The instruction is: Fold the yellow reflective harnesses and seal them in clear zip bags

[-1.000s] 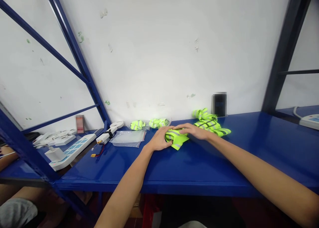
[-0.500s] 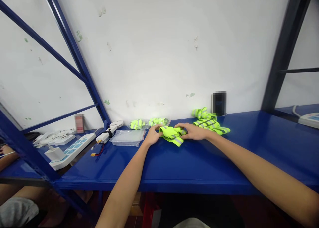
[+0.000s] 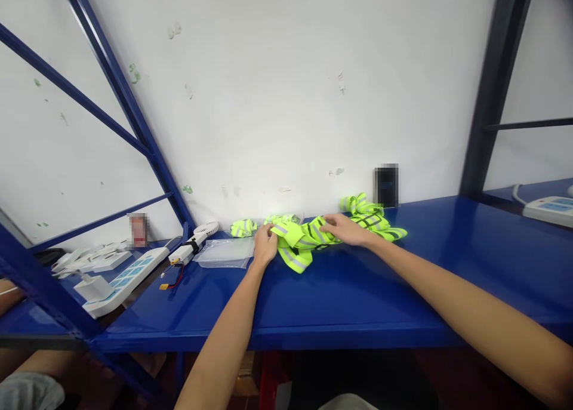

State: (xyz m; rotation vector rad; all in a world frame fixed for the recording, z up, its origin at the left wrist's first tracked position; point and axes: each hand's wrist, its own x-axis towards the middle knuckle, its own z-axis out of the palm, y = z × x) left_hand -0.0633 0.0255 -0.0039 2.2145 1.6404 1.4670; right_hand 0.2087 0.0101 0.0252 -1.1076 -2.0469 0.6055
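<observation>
A bundle of fluorescent yellow-green reflective straps (image 3: pixel 301 236) with grey stripes lies partly spread on the blue table (image 3: pixel 340 296), between my hands. At its left end, my left hand (image 3: pixel 265 244) pinches a strap between thumb and fingers. My right hand (image 3: pixel 348 228) has its fingers closed on the bundle's right part and hides some of it. Just behind the right hand sits another heap of similar straps (image 3: pixel 373 216). Two rolled strap bundles, a left one (image 3: pixel 243 228) and a right one (image 3: pixel 282 219), rest by the wall, the right one partly covered.
Clear plastic bags (image 3: pixel 224 252) lie left of my left hand. Farther left are a small white fan (image 3: pixel 206 228), a connector with wires (image 3: pixel 172 281) and a power strip (image 3: pixel 129 281). A pixelated dark object (image 3: pixel 385 186) leans on the wall. Another person's arm (image 3: pixel 9 296) shows at far left.
The bundle is more spread out than before, with a wide strap end now hanging toward the front. My left hand has shifted slightly left. The view has turned a little.
</observation>
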